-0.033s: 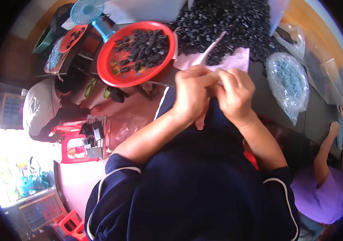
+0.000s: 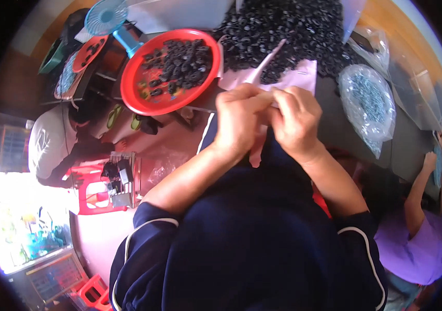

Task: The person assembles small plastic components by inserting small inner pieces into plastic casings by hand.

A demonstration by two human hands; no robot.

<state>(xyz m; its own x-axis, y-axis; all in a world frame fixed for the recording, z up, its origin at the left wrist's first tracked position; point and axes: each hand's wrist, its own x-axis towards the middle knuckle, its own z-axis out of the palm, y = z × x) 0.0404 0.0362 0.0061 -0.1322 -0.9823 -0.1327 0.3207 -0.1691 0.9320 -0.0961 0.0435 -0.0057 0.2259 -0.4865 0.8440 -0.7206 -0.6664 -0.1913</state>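
Note:
My left hand (image 2: 237,119) and my right hand (image 2: 297,118) meet over the table's near edge, fingertips pinched together. Whatever sits between the fingers is hidden by them. A pink cloth (image 2: 301,78) lies just beyond my hands, and a pink piece hangs below them. Past my fingers a pale, narrow, pointed strip (image 2: 266,61) slants up to the right. It reaches over a big heap of small black ring-like parts (image 2: 288,31). Left of my hands a round red basin (image 2: 127,85) holds more black parts (image 2: 184,62).
A clear bag of small bluish-silver pieces (image 2: 367,101) lies at right, near a clear plastic bin (image 2: 420,98). A blue fan (image 2: 106,18) stands behind the basin. One person (image 2: 50,140) bends at left beside a red stool (image 2: 89,197); another in purple (image 2: 418,243) works at right.
The view has shifted slightly, so the table things sit a little farther left. My hands keep their pinch. At left, the bent person's arm now reaches toward the red stool.

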